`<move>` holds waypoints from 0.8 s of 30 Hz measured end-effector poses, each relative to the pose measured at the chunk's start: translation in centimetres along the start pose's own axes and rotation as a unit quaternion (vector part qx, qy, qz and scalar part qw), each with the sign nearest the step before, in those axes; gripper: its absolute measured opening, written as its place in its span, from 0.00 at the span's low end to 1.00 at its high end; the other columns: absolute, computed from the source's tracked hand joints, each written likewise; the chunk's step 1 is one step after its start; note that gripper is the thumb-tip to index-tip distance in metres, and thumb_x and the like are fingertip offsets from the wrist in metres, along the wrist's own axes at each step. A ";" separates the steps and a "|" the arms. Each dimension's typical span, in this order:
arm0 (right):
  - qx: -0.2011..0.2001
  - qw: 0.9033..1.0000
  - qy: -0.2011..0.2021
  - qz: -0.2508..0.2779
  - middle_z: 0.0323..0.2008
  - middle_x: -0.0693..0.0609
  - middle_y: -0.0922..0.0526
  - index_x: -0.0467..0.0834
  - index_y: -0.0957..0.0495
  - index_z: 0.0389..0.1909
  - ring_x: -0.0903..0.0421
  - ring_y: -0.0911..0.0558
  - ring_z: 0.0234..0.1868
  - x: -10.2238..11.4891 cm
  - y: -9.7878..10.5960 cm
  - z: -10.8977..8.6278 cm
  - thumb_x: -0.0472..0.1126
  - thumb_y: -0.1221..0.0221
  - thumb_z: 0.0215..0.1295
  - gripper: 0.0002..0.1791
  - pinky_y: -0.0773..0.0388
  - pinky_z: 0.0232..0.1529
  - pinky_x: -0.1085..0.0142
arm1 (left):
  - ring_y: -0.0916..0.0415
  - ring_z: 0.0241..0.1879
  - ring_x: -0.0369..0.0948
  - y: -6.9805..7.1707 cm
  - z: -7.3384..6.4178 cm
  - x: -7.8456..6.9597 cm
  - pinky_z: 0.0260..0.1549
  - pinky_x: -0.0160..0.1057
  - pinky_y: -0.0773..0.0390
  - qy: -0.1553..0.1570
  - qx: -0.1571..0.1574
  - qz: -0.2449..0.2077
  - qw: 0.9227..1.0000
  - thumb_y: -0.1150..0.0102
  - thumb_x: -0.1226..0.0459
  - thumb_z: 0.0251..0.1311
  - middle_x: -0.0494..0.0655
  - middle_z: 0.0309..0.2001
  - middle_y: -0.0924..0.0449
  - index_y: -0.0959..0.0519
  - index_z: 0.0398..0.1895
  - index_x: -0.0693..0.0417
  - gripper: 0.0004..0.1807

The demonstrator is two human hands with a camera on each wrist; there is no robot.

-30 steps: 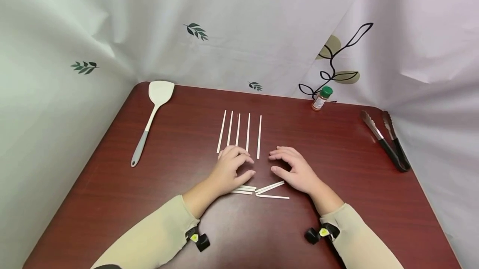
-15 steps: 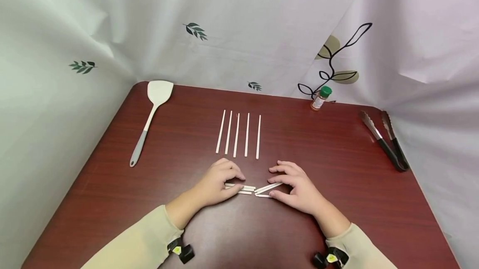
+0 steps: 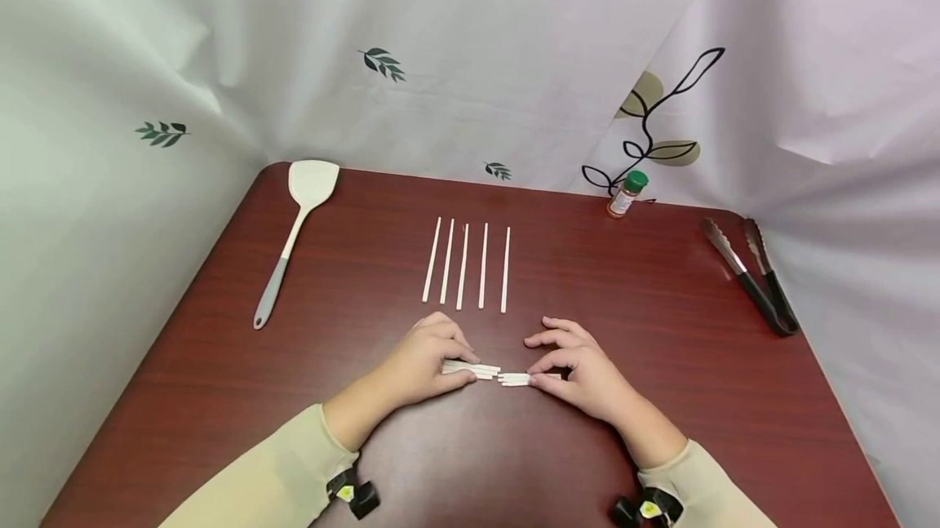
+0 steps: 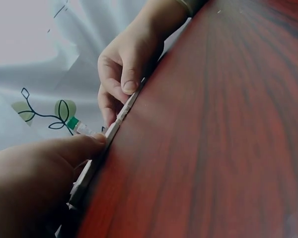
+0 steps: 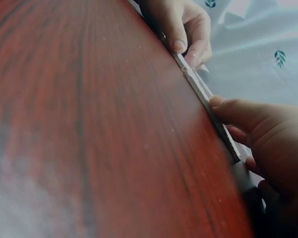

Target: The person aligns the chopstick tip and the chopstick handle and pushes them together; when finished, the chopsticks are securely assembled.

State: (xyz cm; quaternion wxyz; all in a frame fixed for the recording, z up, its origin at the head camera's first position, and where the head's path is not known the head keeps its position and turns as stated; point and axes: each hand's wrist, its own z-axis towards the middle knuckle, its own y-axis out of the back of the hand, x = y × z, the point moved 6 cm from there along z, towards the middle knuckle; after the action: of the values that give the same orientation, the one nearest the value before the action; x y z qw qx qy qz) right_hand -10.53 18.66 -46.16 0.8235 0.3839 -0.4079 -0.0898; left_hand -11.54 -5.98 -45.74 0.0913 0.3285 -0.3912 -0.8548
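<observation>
Two small bundles of short, thin white sticks lie end to end on the table in the head view. My left hand (image 3: 426,358) pinches the left bundle of white sticks (image 3: 486,370) between thumb and index finger. The right bundle of white sticks (image 3: 512,379) is pinched by my right hand (image 3: 583,369), whose other fingers are spread above the table. A narrow gap parts the two bundles' inner ends. In the left wrist view, the thumb (image 4: 92,144) presses along the near side of the sticks. Palms and fingers hide part of each bundle.
Several longer white sticks (image 3: 463,267) lie in a spaced row beyond the hands. A white spatula (image 3: 297,230) with a grey handle lies at left. At the back stands a green-capped spice jar (image 3: 624,195); black-handled tongs (image 3: 752,279) lie at the right edge.
Both hands have come down to the short sticks and taken hold of them. The right sticks, fanned apart before, now lie side by side, in line with the left ones.
</observation>
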 end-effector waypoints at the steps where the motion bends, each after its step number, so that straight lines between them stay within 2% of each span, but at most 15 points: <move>1: 0.005 1.000 -0.009 0.003 0.55 0.54 0.13 0.58 0.08 0.32 0.35 0.27 0.70 0.0 0.0 0.0 0.44 0.22 0.61 0.05 0.39 0.72 0.48 | 0.24 0.43 0.37 0.0 0.1 -0.1 0.48 0.43 0.25 0.002 -0.001 -0.002 1.000 0.16 0.58 0.50 0.33 0.35 0.16 0.07 0.35 0.45 0.10; 6: 0.031 0.998 -0.054 0.008 0.58 0.53 0.17 0.63 0.12 0.30 0.35 0.35 0.74 0.3 -0.2 0.0 0.40 0.20 0.55 0.13 0.46 0.74 0.41 | 0.25 0.40 0.38 0.0 0.2 -0.4 0.45 0.42 0.25 0.024 0.002 -0.002 1.000 0.16 0.58 0.50 0.33 0.33 0.18 0.08 0.35 0.45 0.10; 9: 0.032 0.998 -0.059 0.004 0.57 0.53 0.19 0.63 0.13 0.30 0.38 0.35 0.73 0.5 -0.2 -0.1 0.40 0.20 0.54 0.14 0.46 0.72 0.40 | 0.27 0.38 0.36 -0.1 0.2 -0.4 0.43 0.40 0.26 0.041 0.012 0.001 0.999 0.17 0.59 0.51 0.32 0.33 0.19 0.09 0.35 0.43 0.09; 13: 0.024 0.999 -0.033 -0.017 0.49 0.58 0.20 0.61 0.14 0.30 0.47 0.30 0.63 0.8 -0.4 -0.1 0.39 0.21 0.55 0.14 0.40 0.63 0.47 | 0.29 0.35 0.35 -0.1 0.3 -0.5 0.41 0.40 0.27 0.048 0.021 0.002 0.999 0.19 0.59 0.54 0.31 0.29 0.22 0.10 0.34 0.41 0.07; 17: 0.025 0.999 -0.008 -0.038 0.43 0.64 0.22 0.60 0.16 0.32 0.56 0.29 0.54 1.1 -0.6 -0.1 0.39 0.23 0.58 0.13 0.37 0.54 0.53 | 0.31 0.33 0.33 -0.2 0.3 -0.6 0.40 0.39 0.28 0.047 0.020 0.001 0.999 0.20 0.60 0.55 0.30 0.26 0.25 0.12 0.33 0.39 0.07; 24: 0.019 0.999 0.004 -0.044 0.42 0.66 0.21 0.58 0.18 0.35 0.58 0.28 0.51 1.0 -0.7 0.0 0.38 0.26 0.63 0.12 0.35 0.53 0.55 | 0.32 0.34 0.31 -0.3 0.2 -0.5 0.42 0.40 0.28 0.060 0.031 -0.006 0.998 0.20 0.59 0.56 0.26 0.27 0.26 0.13 0.33 0.38 0.07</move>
State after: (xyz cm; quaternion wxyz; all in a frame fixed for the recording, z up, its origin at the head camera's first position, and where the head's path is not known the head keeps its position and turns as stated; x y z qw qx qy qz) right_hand -9.78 17.71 -46.02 0.8127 0.4175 -0.3891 -0.1169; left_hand -11.22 -5.46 -45.59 0.0995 0.3838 -0.4091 -0.8218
